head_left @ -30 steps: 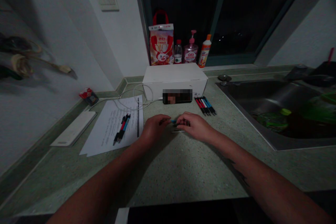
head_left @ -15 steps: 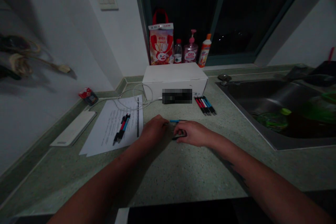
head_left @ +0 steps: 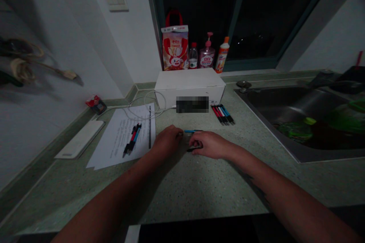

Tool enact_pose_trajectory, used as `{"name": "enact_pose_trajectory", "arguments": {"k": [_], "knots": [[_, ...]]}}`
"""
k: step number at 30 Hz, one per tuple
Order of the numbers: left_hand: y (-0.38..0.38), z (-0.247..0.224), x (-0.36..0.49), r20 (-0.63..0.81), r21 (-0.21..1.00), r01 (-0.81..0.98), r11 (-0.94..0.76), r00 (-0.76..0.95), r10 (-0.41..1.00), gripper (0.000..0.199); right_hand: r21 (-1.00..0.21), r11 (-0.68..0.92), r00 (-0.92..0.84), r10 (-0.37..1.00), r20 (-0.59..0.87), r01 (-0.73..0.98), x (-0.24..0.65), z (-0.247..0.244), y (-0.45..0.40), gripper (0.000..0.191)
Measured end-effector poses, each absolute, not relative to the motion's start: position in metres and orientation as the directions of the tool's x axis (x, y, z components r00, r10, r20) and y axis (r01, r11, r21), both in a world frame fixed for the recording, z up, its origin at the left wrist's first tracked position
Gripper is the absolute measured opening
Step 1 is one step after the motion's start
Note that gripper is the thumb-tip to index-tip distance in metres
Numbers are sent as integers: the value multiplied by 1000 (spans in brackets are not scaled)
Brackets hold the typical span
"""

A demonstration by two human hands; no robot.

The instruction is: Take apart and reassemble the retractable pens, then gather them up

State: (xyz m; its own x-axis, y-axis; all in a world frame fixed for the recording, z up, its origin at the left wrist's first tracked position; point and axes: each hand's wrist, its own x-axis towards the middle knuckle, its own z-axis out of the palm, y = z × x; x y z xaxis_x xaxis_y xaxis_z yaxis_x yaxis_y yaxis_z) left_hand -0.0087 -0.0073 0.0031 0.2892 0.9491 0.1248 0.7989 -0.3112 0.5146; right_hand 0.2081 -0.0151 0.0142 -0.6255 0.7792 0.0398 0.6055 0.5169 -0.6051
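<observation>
My left hand (head_left: pixel 169 139) is closed over the middle of the counter, its fingertips pinched on something small and dark that I cannot make out. Just to the right, my right hand (head_left: pixel 209 145) has its fingers curled and pressed together around small parts too dim to name. A blue pen piece (head_left: pixel 189 131) lies beyond the fingers of my right hand. Below its fingertips is a black piece (head_left: pixel 194 149). Two pens, red and blue with black ends (head_left: pixel 132 139), rest on printed paper (head_left: pixel 111 136). Several red, white and blue pens (head_left: pixel 222 114) lie in a row.
Behind the hands stands a white box (head_left: pixel 189 79), with a pixelated dark object (head_left: pixel 192 104) before it and a white cable at its left. A sink (head_left: pixel 266 125) is on the right; a white flat object (head_left: pixel 80 139) lies left.
The fingers of my left hand have shifted very slightly. Everything else looks the same.
</observation>
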Motion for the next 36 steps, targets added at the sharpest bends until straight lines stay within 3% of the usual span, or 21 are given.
{"name": "enact_pose_trajectory", "arguments": {"k": [20,29,36], "knots": [[-3,3,1,96,406,846,-346,337,937,16,-561,521,-619,785,20,643,208,14,-15,17],[-6,2,-4,166,502,794,-344,302,939,18,-537,571,-640,765,73,621,208,14,-15,10],[-6,0,-2,294,709,573,-411,289,911,26,-480,509,-505,850,148,715,210,15,-11,8]]}}
